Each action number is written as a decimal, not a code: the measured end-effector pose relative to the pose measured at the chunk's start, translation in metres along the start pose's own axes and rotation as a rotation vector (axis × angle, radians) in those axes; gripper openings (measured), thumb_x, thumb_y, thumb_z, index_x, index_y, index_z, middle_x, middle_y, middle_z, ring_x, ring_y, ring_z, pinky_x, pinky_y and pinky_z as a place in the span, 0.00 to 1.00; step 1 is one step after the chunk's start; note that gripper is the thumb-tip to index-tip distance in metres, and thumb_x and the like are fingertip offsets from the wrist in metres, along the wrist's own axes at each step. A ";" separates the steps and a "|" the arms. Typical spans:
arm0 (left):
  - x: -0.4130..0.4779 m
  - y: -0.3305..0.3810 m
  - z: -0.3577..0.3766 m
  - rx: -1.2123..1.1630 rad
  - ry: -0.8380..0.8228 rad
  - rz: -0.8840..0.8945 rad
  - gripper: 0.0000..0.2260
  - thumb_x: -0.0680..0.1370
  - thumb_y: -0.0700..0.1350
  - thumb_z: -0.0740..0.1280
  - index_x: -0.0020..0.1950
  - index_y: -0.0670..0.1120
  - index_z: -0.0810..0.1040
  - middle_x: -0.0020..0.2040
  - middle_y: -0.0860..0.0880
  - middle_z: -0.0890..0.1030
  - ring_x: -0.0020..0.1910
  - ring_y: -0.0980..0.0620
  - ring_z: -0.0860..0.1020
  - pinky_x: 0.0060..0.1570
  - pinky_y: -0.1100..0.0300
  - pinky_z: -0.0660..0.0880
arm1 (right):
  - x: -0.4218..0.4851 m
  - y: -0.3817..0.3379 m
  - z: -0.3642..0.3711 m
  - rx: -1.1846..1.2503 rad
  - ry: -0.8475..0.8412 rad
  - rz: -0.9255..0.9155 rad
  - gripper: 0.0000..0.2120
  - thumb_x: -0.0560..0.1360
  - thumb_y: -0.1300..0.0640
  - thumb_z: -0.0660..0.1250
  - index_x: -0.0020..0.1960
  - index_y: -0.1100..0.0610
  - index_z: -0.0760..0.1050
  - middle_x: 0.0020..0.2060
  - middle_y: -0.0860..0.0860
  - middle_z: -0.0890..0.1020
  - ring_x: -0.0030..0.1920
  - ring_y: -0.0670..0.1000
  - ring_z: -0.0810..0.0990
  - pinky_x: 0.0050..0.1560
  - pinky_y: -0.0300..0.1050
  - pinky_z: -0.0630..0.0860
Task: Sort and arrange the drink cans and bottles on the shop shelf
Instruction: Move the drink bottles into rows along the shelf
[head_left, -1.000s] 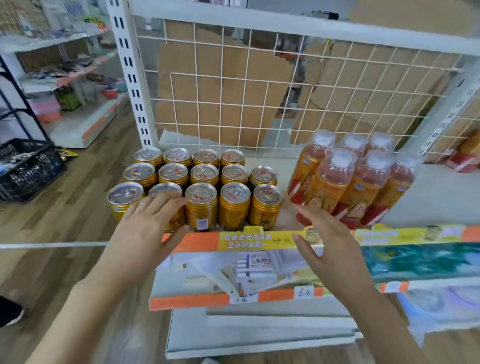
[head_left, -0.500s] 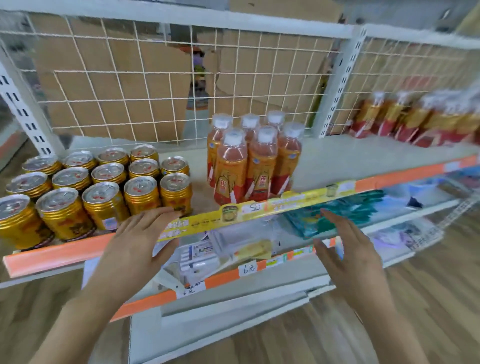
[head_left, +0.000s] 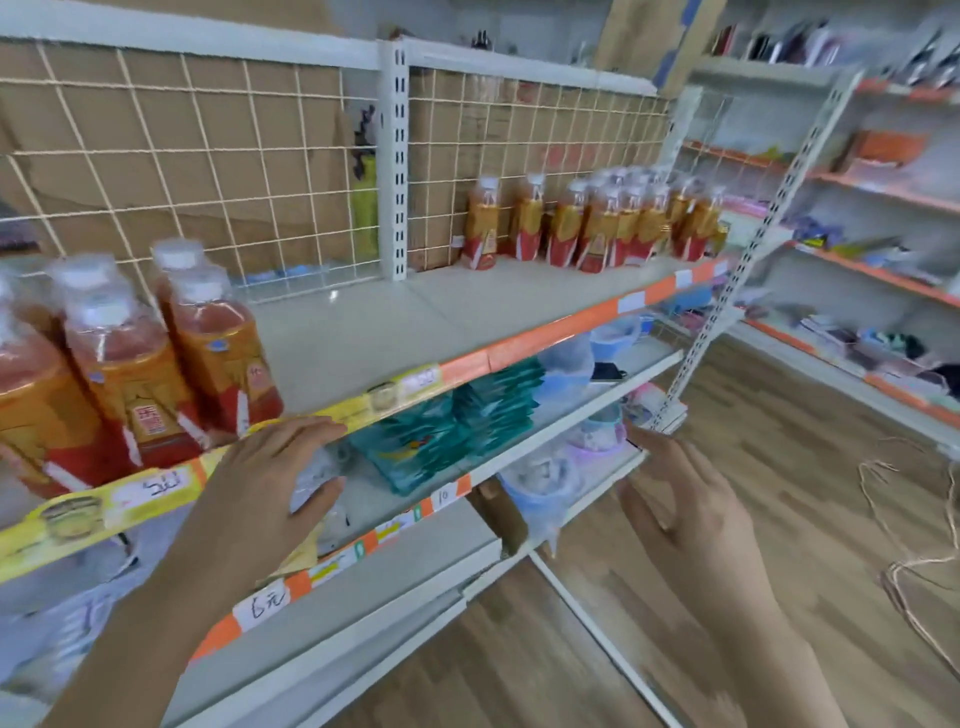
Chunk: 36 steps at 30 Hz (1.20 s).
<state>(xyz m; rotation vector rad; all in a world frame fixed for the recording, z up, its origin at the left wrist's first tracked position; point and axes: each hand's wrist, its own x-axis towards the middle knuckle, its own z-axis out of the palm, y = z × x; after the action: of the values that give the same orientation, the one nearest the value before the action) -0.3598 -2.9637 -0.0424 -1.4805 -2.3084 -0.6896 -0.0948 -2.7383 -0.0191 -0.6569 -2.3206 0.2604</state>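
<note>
Several orange-labelled tea bottles (head_left: 124, 374) with white caps stand at the left end of the top shelf (head_left: 395, 332). A second group of the same bottles (head_left: 597, 223) stands further right on that shelf, against the wire back. My left hand (head_left: 265, 483) hovers open just below the shelf's front edge, fingers straight, holding nothing. My right hand (head_left: 685, 509) is held out to the right of the unit, fingers relaxed and empty. The gold cans are out of view.
A white slotted upright (head_left: 396, 156) splits the wire-grid back. The lower shelf holds teal packets (head_left: 457, 426) and bagged bowls (head_left: 540, 488). More shelving (head_left: 872, 270) runs along the right. Loose cord (head_left: 914, 561) lies on the wooden floor.
The view has swung right: the gold cans left the frame, the first bottle group slid to the left edge, and a second bottle group came into view. Both hands stay open and empty.
</note>
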 end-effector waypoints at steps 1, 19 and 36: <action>0.009 0.010 0.010 -0.011 -0.008 0.012 0.19 0.73 0.54 0.57 0.58 0.47 0.74 0.54 0.47 0.79 0.52 0.51 0.71 0.49 0.58 0.65 | 0.001 0.014 -0.005 -0.005 -0.004 0.011 0.20 0.73 0.45 0.58 0.62 0.51 0.71 0.53 0.47 0.79 0.51 0.49 0.75 0.44 0.41 0.69; 0.189 0.033 0.131 -0.061 -0.121 0.020 0.22 0.74 0.57 0.55 0.59 0.47 0.77 0.57 0.50 0.79 0.53 0.53 0.73 0.51 0.52 0.72 | 0.101 0.174 0.020 -0.078 -0.016 0.162 0.17 0.71 0.51 0.63 0.60 0.52 0.72 0.51 0.46 0.78 0.42 0.54 0.78 0.41 0.43 0.69; 0.414 -0.014 0.204 -0.085 -0.029 -0.144 0.19 0.76 0.47 0.66 0.67 0.45 0.71 0.64 0.47 0.74 0.62 0.45 0.72 0.59 0.51 0.68 | 0.340 0.269 0.113 -0.095 -0.030 0.063 0.20 0.75 0.47 0.64 0.64 0.55 0.72 0.55 0.50 0.78 0.40 0.56 0.79 0.39 0.42 0.67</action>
<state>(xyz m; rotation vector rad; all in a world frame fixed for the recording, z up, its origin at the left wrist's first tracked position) -0.5458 -2.5425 -0.0081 -1.3781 -2.4549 -0.8197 -0.2808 -2.3308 -0.0025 -0.7787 -2.3550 0.1904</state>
